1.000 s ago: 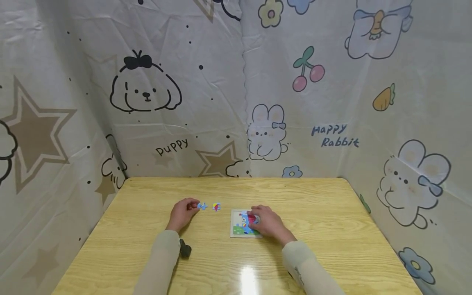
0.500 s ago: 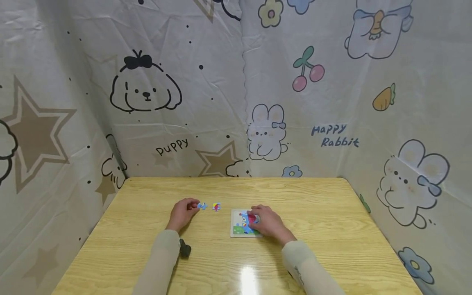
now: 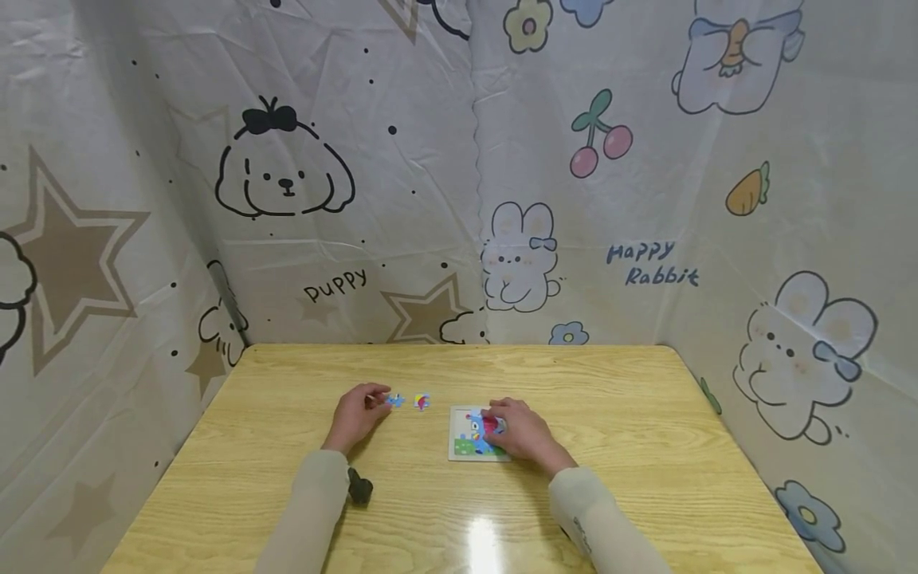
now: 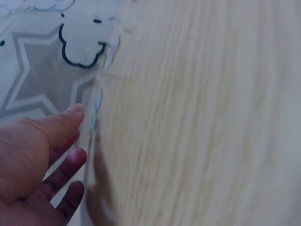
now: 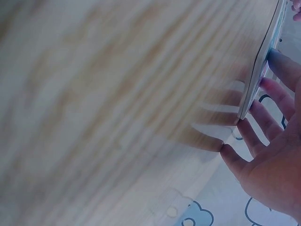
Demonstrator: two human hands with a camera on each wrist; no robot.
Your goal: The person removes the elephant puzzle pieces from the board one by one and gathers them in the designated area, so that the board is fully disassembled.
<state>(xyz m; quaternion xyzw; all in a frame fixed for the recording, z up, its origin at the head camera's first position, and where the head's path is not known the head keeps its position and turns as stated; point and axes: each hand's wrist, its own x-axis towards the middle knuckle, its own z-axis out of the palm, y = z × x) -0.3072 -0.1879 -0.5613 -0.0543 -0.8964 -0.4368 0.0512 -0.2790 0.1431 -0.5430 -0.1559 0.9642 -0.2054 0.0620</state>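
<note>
A blue jigsaw piece (image 3: 396, 400) lies flat on the table at my left hand's (image 3: 357, 416) fingertips. In the left wrist view, a small gap shows between the thumb (image 4: 70, 117) and that piece, and the fingers are loosely bent. Just to its right is a yellow, red and blue jigsaw piece (image 3: 421, 401). My right hand (image 3: 525, 429) rests its fingertips on a square puzzle board (image 3: 459, 458) with a blue, red and green picture, covering the board's right part. Seen from the right wrist, the fingers (image 5: 282, 101) are spread and nearly straight against the board's edge and top.
The wooden table (image 3: 416, 510) carries all of this. A dark clip-like object (image 3: 360, 487) sits beside the left sleeve. Printed cloth (image 3: 402, 199) with cartoon animals and stars hangs around the back and sides.
My left hand's fingertips have shifted slightly to the right, closer over the blue jigsaw piece. The right hand and the puzzle board have stayed in place.
</note>
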